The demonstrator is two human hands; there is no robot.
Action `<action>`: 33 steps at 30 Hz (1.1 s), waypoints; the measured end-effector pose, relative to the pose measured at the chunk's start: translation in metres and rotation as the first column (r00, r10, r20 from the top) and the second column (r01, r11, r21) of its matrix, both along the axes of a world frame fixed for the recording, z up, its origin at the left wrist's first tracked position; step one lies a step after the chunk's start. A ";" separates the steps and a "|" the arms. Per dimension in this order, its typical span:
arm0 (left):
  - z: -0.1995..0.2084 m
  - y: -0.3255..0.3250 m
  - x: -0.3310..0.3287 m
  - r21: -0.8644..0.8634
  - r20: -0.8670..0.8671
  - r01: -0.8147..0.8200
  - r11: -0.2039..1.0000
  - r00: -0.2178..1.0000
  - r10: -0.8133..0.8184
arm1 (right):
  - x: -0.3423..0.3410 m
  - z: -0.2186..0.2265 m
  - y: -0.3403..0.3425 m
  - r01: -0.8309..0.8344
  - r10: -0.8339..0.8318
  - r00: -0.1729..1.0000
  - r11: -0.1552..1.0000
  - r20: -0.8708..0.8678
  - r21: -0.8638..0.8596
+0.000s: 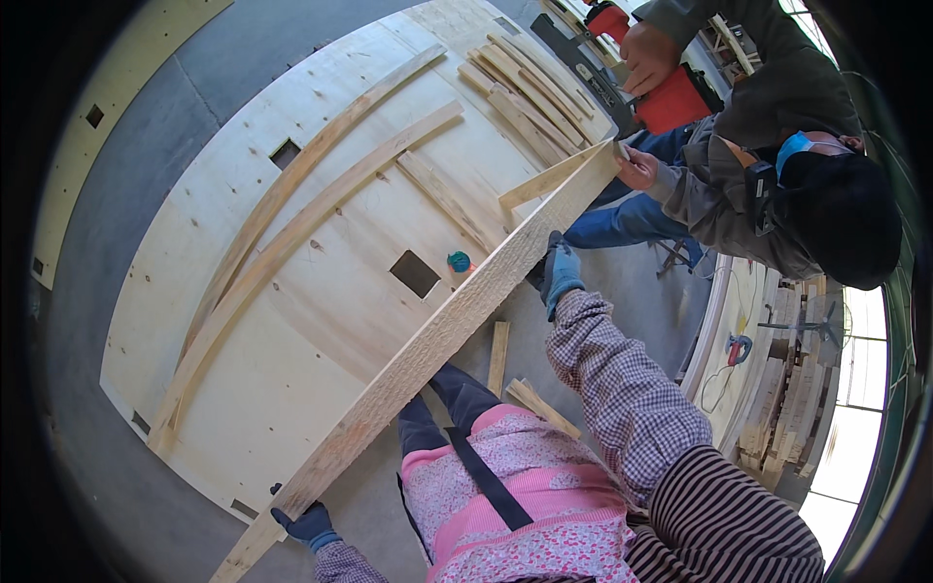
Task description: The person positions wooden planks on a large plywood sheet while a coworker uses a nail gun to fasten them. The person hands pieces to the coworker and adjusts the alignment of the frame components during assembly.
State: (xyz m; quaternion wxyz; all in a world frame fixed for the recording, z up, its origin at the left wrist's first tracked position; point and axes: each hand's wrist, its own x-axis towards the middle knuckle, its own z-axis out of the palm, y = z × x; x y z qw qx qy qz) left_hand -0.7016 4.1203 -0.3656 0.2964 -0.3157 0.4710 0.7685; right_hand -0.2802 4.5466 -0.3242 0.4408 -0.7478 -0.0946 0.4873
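A pale plywood tabletop [185, 262] carries two long planks [389, 151], a short strip [442, 196], piled slats [533, 97] and a teal disc [459, 260].

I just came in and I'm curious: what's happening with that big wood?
The person's gloved left hand grips a long board near its lower end, and the gloved right hand holds it farther up. A co-worker has one hand at the board's far end and the other on a red tool. Right by that end, a shorter wooden piece slants toward the board. Two long strips and a pile of short ones lie on the big wooden panel.
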 end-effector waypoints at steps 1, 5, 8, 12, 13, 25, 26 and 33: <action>0.001 0.000 0.000 -0.007 -0.001 -0.001 1.000 1.000 0.001 | -0.001 0.001 0.000 -0.004 0.004 1.000 1.000 0.001 -0.002; -0.014 -0.013 -0.004 -0.071 -0.049 0.081 0.994 0.995 -0.085 | 0.000 -0.001 0.001 -0.017 0.017 1.000 1.000 0.009 -0.007; -0.009 -0.004 -0.002 -0.062 -0.015 0.063 0.996 0.998 -0.064 | 0.057 -0.056 0.004 -0.133 0.137 0.968 0.991 0.209 -0.032; -0.011 -0.011 -0.005 -0.054 -0.057 0.104 0.993 0.993 -0.108 | 0.091 -0.043 0.025 -0.192 -0.015 0.606 0.968 0.795 0.165; -0.015 -0.022 -0.005 -0.070 -0.089 0.131 0.989 0.987 -0.137 | 0.075 0.000 0.038 -0.296 0.055 0.419 0.952 0.906 0.079; -0.012 0.008 -0.007 -0.005 0.038 0.058 0.998 0.998 -0.058 | 0.293 0.050 0.211 -0.714 0.756 0.558 0.648 -0.343 0.266; -0.015 0.013 -0.009 0.018 0.071 0.047 0.999 0.996 -0.049 | 0.304 0.058 0.209 -0.690 0.719 0.515 0.671 -0.466 0.272; -0.018 -0.004 -0.004 -0.070 -0.014 0.039 0.997 0.999 -0.040 | 0.096 0.051 0.077 -0.229 0.286 0.903 0.952 0.321 -0.204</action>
